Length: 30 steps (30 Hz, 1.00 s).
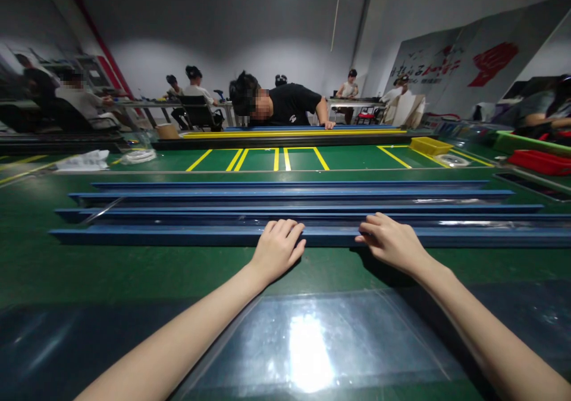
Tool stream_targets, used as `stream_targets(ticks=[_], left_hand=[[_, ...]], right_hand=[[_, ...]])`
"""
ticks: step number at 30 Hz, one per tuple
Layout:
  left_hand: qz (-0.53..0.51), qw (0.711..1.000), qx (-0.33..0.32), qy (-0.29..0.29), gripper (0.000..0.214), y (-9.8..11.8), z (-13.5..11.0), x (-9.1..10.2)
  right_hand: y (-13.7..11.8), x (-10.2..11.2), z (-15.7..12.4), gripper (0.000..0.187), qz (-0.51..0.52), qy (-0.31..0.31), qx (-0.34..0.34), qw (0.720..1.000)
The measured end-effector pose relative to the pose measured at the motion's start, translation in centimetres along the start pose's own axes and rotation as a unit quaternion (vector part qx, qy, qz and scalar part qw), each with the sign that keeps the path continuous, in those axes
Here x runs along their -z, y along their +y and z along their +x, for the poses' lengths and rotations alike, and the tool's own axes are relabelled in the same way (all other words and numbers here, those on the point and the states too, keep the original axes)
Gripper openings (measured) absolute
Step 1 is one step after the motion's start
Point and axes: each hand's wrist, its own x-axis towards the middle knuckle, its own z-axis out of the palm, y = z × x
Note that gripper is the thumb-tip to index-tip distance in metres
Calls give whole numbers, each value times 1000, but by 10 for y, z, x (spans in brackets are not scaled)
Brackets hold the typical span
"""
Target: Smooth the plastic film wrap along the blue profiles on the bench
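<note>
Long blue channel profiles [187, 236] lie side by side across the green table, the nearest just past my hands. My left hand [279, 246] grips the front wall of the nearest one, its fingers hooked over the top edge and its thumb on the near side. Farther right, my right hand [392, 243] has its fingers curled over the same profile's edge; its fingertips are partly hidden. Clear plastic film [482, 224] shows inside the channels. Between my forearms and in front of me lies a flat, shiny transparent sheet [357, 335].
A person [289, 106] in black leans over yellow and black profiles [294, 134] across the table. A yellow tray [430, 146], a red bin [539, 163] and a coil of white cord [138, 156] lie beyond the blue profiles. Other people sit at tables behind.
</note>
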Motion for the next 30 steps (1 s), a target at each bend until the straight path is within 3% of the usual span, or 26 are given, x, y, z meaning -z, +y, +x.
stream_targets(ticks=[8, 12, 22, 30], left_hand=[[21, 999, 8, 29, 23, 0, -1, -2], [34, 999, 14, 19, 24, 0, 0, -3], [63, 997, 25, -25, 29, 1, 2, -3], [78, 996, 27, -36, 27, 1, 2, -2]], right_hand=[[59, -1, -20, 25, 0, -48, -48, 998], [73, 0, -23, 26, 10, -71, -68, 995], [53, 5, -20, 48, -38, -70, -66, 995], [24, -8, -13, 43, -12, -38, -2, 999]])
